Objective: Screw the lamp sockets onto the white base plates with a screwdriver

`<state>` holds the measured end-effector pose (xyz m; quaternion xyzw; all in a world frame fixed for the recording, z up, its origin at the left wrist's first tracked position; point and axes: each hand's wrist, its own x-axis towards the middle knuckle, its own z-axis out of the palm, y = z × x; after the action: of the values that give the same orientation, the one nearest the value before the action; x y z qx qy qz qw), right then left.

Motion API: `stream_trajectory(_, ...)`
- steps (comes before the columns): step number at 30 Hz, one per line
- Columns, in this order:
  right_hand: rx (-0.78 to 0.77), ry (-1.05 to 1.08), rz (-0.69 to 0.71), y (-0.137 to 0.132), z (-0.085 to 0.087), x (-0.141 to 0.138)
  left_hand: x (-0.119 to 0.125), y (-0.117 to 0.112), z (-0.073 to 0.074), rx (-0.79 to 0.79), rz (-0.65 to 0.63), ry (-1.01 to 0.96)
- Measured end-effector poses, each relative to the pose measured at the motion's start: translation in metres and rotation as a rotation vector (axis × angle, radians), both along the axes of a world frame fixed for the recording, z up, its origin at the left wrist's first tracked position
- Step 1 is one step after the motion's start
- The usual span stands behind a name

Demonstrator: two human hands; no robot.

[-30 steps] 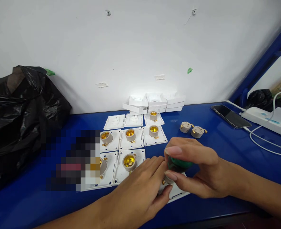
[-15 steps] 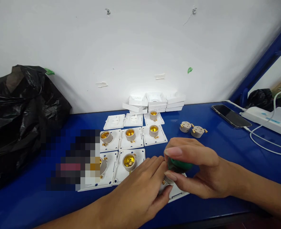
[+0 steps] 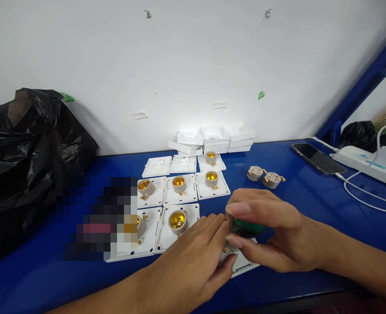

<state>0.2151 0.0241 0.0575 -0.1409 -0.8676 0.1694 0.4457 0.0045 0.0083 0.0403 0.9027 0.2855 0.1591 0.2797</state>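
Observation:
My right hand (image 3: 278, 235) is closed around the green handle of a screwdriver (image 3: 248, 227), seen from its top end; the shaft and tip are hidden. Directly beneath it is a lamp holder (image 3: 232, 245) on a white square plate (image 3: 245, 267), both mostly covered by my hands. My left hand (image 3: 193, 257) grips this lamp holder, thumb on the near side and fingers on the far side. Just left of it, another plate carries a lamp holder (image 3: 177, 221) with a gold-coloured threaded inside.
Rows of white plates with lamp holders (image 3: 179, 185) extend behind, with bare plates (image 3: 156, 166) and white boxes (image 3: 215, 139) by the wall. Two loose ceramic pieces (image 3: 271, 180), a phone (image 3: 317, 158) and a power strip (image 3: 366, 163) lie right. A black bag (image 3: 32, 165) stands left.

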Motion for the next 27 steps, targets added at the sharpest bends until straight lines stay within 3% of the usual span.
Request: stream_trajectory(27,0.004,-0.109,-0.038,-0.0007,0.0096,0.0026,0.0007,-0.0008,0.0004,0.028,0.017,0.033)
